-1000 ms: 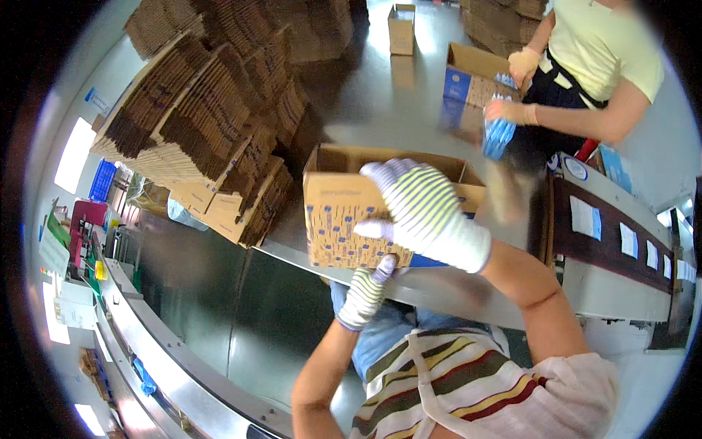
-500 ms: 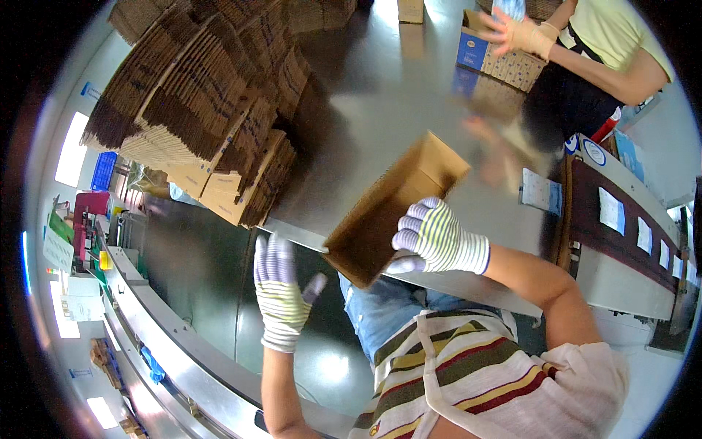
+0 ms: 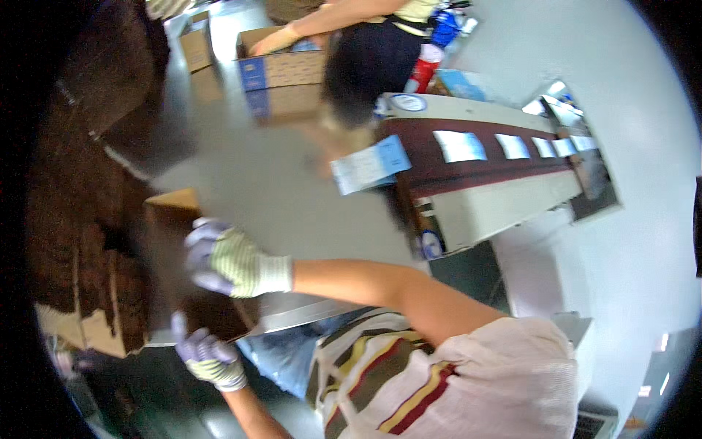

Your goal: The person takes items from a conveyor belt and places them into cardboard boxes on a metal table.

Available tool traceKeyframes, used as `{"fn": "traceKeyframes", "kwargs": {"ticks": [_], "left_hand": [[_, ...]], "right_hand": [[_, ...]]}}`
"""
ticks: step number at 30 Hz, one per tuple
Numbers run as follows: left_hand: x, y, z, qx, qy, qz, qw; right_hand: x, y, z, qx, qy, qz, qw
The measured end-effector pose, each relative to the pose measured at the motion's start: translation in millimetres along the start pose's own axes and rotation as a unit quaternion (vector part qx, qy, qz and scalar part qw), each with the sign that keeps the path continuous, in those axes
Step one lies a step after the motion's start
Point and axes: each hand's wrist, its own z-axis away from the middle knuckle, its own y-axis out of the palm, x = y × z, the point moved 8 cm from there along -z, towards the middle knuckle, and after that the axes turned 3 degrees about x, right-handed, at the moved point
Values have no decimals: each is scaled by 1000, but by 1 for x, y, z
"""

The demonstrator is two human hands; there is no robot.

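An open, empty-looking brown cardboard box (image 3: pixel 208 311) lies at the table's near edge, its inside dark and partly blurred. My right hand (image 3: pixel 230 260), in a striped glove with purple fingertips, is closed on the box's right side. At the box's near left corner is my left hand (image 3: pixel 208 358), gloved the same way. Its fingers bend against the cardboard and seem to grip it, though blur softens them. Just left of the box rise stacks of flattened cardboard cartons (image 3: pixel 88 241).
A conveyor (image 3: pixel 497 175) with a dark red belt carries several white-and-blue packets. One packet (image 3: pixel 371 164) overhangs its end. Across the metal table (image 3: pixel 248 183), a co-worker's hand (image 3: pixel 276 40) reaches into a blue-and-brown box (image 3: pixel 292 69). A smaller carton (image 3: pixel 196 47) stands at far left.
The view has swung right. My right hand has brought the box left beside the carton stacks, and my left hand has come from apart to the box's near corner. The co-worker's hand has lowered into their box.
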Motion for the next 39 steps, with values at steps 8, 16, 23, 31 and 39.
{"fn": "traceKeyframes", "kwargs": {"ticks": [8,16,23,31,39], "left_hand": [[3,-17,4,-137,-184,50,972],[-12,-16,-7,-110,-413,119,896],[-69,-38,-40,-84,-140,50,985],[-88,-51,-10,-93,-404,196,889],[-177,-176,-11,-192,-206,55,958]], "right_hand": [[18,4,-18,-51,-50,-33,997],[29,4,-36,70,-57,71,993],[39,-32,-44,131,-22,72,988],[138,-84,-58,78,-134,98,983],[233,-98,-74,67,-63,-35,995]]}}
